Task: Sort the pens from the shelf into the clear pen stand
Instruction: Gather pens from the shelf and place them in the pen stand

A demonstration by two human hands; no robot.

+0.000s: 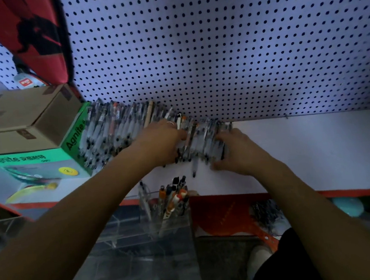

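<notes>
White shelf point(305, 151) carries a long row of pens point(115, 128) laid side by side against the pegboard point(215, 46). Both hands work at the right end of that row. The left hand point(164, 142) lies over the pens with its fingers curled down into them, a ring on 1 finger; its grip looks closed around a bunch of pens, though blur hides the fingertips. The right hand point(237, 150) cups the row's right end, thumb underneath near the shelf, fingers bent over the pens. Below the row, past the shelf's red front edge, stands the clear pen stand point(164, 211), with several pens upright in it. Left of the row sits a green box point(46, 162), with brown cardboard boxes point(25, 114) stacked on it. A red bag point(40, 36) hangs above the cardboard boxes.
</notes>
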